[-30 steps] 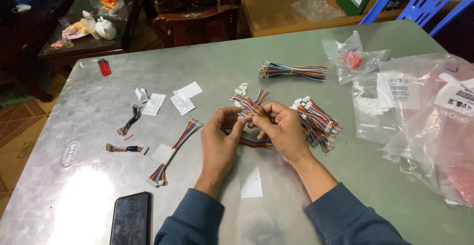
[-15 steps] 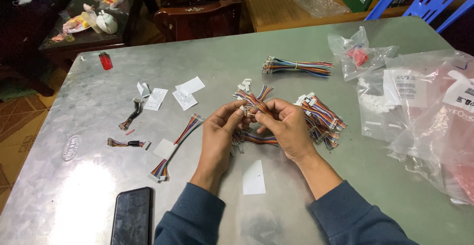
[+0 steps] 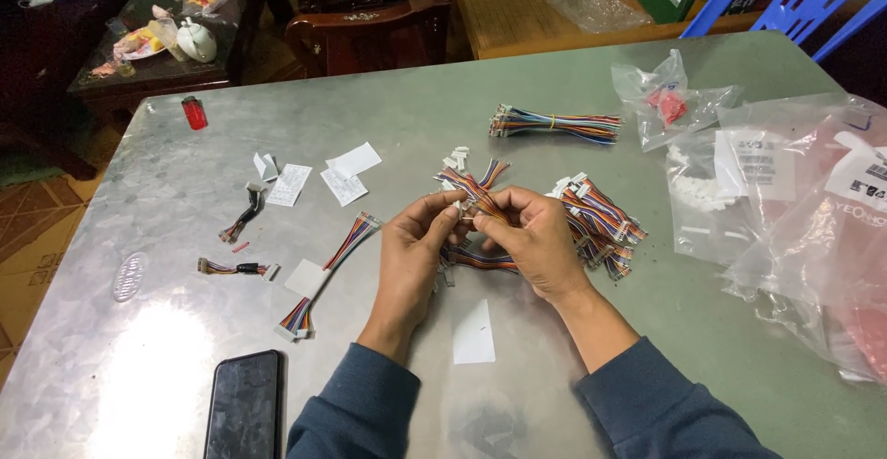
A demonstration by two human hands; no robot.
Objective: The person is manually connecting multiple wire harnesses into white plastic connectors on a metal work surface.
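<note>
Cable in hand: multicoloured ribbon cable point(image 3: 471, 193) with small white connectors, raised just above the table centre, pinched between both hands; loose end trailing down under the palms.
Left hand point(image 3: 413, 246): fingers narrowed, thumb and forefinger closed on the cable near a white connector.
Right hand point(image 3: 533, 237): fingers curled in, tips pressed on the same cable just beside the left hand's grip; exact contact point hidden behind the knuckles, probably at the connector.
Beside the hands: heap of similar cables point(image 3: 601, 223) just to the right, touching none of the fingers; a few white connectors point(image 3: 456, 158) loose just beyond the hands.
Farther out: tied bundle of cables point(image 3: 554, 125) well apart, toward the far edge; single long cable point(image 3: 328, 269) to the left; two short dark cables point(image 3: 242, 219) and point(image 3: 236, 268) farther left.
Paper: small white slips point(image 3: 351, 161) on the left half, one more slip point(image 3: 475, 332) between the forearms.
Other things: red lighter point(image 3: 194, 112) at the far left corner, dark phone point(image 3: 244, 407) at the near edge, clear plastic bags point(image 3: 785, 200) along the right.
Surface: grey metal table point(image 3: 388, 80).
Progress: one cable being worked; judging by the layout, a heap and one tied bundle already gathered, several single cables lying unsorted on the left.
</note>
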